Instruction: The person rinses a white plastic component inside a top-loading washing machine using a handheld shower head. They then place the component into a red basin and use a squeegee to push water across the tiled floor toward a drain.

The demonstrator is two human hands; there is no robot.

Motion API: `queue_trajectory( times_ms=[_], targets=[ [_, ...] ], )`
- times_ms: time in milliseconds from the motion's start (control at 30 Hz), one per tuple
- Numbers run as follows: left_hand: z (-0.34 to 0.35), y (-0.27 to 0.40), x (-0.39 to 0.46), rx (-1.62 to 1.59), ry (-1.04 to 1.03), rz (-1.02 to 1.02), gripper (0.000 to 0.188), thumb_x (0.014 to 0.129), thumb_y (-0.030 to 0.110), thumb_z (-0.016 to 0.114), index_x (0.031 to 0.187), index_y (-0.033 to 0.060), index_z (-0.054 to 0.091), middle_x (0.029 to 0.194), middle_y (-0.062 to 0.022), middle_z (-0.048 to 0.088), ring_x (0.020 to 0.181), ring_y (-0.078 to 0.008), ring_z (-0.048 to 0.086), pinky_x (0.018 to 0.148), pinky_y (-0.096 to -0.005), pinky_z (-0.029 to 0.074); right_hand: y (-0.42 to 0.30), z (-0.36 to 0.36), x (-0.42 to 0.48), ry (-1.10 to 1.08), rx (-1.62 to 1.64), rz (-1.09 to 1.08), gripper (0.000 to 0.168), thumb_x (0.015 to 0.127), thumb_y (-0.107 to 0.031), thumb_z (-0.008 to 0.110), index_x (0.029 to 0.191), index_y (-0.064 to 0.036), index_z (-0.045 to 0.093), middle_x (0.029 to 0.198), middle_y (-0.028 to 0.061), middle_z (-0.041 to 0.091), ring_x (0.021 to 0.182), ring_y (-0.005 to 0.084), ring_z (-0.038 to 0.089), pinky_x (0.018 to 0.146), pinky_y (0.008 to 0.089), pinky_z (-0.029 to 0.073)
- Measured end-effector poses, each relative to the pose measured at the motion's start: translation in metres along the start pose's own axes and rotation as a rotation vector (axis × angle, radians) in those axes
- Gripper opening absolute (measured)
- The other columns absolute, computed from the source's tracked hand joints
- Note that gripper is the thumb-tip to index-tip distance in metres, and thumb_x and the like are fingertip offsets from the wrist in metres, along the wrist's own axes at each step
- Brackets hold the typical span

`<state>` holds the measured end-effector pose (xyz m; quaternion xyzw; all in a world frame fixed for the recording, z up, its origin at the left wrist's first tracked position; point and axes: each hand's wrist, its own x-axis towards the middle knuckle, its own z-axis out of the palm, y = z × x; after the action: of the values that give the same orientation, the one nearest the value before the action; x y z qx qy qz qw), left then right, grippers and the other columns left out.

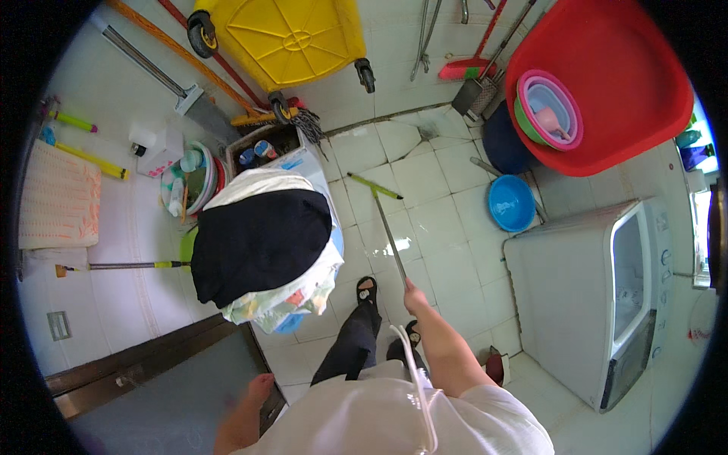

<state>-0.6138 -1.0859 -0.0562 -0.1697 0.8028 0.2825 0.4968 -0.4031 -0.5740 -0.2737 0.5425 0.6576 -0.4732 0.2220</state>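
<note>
My right hand [416,298] is closed around the metal handle of a floor squeegee [389,230], whose green head lies on the wet tiled floor [438,199] in front of me. At the lower left, my left hand [260,387] is away from the squeegee, near the edge of a door [176,404]; whether its fingers are apart or closed is hard to see. To the left of the squeegee stands a pile of laundry with a black cloth [261,244] on top and white and patterned cloths under it.
At the right stand a white washing machine [569,296], a blue basin [512,203] and a large red tub [631,85] with smaller basins. A yellow wheeled bin [296,40], mops and a broom [467,69] stand along the far wall. A dark red object [496,367] lies near my feet.
</note>
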Motion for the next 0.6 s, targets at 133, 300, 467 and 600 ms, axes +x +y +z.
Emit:
queue_trajectory(
  times_ms=[133,300,467,600],
  targets=[
    [-0.020,0.022,-0.016,-0.219,0.013,-0.090,0.023,0.087,0.025,0.058,0.102,0.0077,0.061,0.071,0.0020,0.056,0.060,-0.0114,0.050,0.055,-0.0276,0.042,-0.102,-0.044,0.122,0.064,0.132,-0.001,0.040,0.093,-0.033,0.032,0.132,-0.023,0.041,0.078,0.0157,0.061,0.056,0.0257,0.057,0.052,0.0408,0.048],
    [-0.043,-0.010,0.001,0.024,-0.131,0.104,0.025,0.084,0.021,0.058,0.104,0.0075,0.061,0.071,0.0007,0.057,0.063,-0.0127,0.053,0.058,-0.0291,0.043,-0.156,-0.164,0.142,0.189,-0.063,-0.208,0.036,0.092,-0.030,0.040,0.124,-0.017,0.050,0.088,0.0163,0.064,0.070,0.0278,0.063,0.063,0.0396,0.050],
    [-0.022,-0.056,0.047,0.452,0.105,0.856,0.024,0.082,0.024,0.059,0.095,0.0047,0.066,0.071,-0.0016,0.058,0.061,-0.0127,0.052,0.057,-0.0288,0.044,0.005,-0.165,0.021,0.525,-0.065,-0.631,0.039,0.093,-0.034,0.040,0.127,-0.017,0.047,0.065,0.0138,0.059,0.047,0.0209,0.056,0.048,0.0362,0.047],
    [0.013,-0.040,0.069,0.123,0.025,0.125,0.026,0.080,0.027,0.061,0.092,0.0038,0.067,0.070,-0.0046,0.061,0.065,-0.0130,0.055,0.058,-0.0295,0.046,0.072,-0.152,-0.226,0.043,0.228,0.052,0.043,0.093,-0.022,0.041,0.135,-0.019,0.037,0.057,0.0086,0.055,0.046,0.0154,0.057,0.049,0.0331,0.049]
  ],
)
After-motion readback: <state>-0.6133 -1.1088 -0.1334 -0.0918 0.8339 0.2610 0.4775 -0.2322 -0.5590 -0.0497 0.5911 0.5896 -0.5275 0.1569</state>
